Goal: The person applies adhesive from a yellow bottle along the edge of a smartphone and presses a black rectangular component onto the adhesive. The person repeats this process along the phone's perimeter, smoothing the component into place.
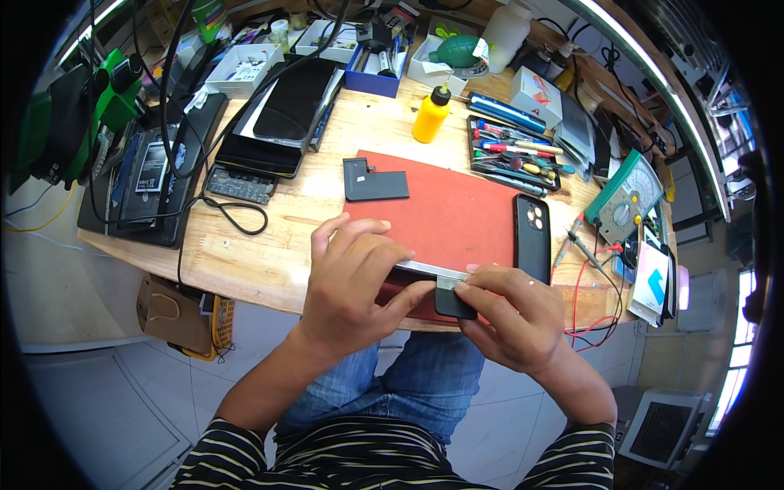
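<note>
My left hand (351,282) is closed on a slim, silver-edged phone (433,269), tilted so mostly its edge shows. It is held over the near part of a red mat (457,216). My right hand (518,314) pinches a small flat dark piece (454,304) with a greenish-grey top end, against the phone's near side. What lies between the two, and the phone's face, I cannot make out. Farther up the mat rests a black L-shaped phone battery (380,184). To the right of my right hand is a black phone case (532,237) with round camera holes.
A yellow bottle (431,114) stands behind the mat. Back right is a tray of pens and screwdrivers (514,151). A green multimeter (627,200) with red and black leads (581,245) sits at right. Stacked phones (298,98) and dangling black cables (245,214) occupy the left.
</note>
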{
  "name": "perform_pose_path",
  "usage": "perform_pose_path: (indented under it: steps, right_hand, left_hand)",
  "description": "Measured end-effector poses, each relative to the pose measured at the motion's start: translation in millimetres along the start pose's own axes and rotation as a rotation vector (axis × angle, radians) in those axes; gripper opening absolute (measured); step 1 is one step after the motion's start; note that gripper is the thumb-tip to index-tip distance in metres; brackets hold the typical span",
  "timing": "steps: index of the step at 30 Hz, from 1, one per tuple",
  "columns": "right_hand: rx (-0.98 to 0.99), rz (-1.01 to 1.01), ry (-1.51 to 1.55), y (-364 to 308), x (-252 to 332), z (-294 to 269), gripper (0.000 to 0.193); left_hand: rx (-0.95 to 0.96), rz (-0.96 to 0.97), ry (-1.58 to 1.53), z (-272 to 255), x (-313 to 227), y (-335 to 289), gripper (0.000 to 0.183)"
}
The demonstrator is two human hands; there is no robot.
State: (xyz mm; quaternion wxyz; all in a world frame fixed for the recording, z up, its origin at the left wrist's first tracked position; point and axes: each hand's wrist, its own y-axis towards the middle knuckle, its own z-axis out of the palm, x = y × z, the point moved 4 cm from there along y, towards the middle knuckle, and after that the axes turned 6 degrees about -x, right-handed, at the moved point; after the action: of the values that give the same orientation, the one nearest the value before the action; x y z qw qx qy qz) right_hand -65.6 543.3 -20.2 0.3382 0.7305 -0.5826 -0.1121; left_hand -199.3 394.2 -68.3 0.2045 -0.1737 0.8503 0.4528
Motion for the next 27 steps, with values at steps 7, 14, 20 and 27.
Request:
perform_pose_path:
  steps: [7,14,20,27]
  right_hand:
    - [-0.045,-0.022,-0.012,1.7,-2.7,5.9,0.046]
    - [-0.158,-0.074,0.003,15.2,1.0,29.3,0.041]
    - [-0.235,-0.095,0.030,29.9,8.0,50.8,0.038]
    - [-0.255,-0.109,0.023,35.9,10.9,59.6,0.043]
  left_hand:
    - [-0.011,-0.103,-0.096,-3.9,12.7,0.7,0.055]
    - [-0.061,-0.091,-0.155,2.7,18.6,-1.5,0.047]
    - [-0.105,-0.070,-0.148,5.6,19.1,-2.7,0.044]
    - [-0.157,-0.041,-0.163,5.6,19.0,-2.0,0.041]
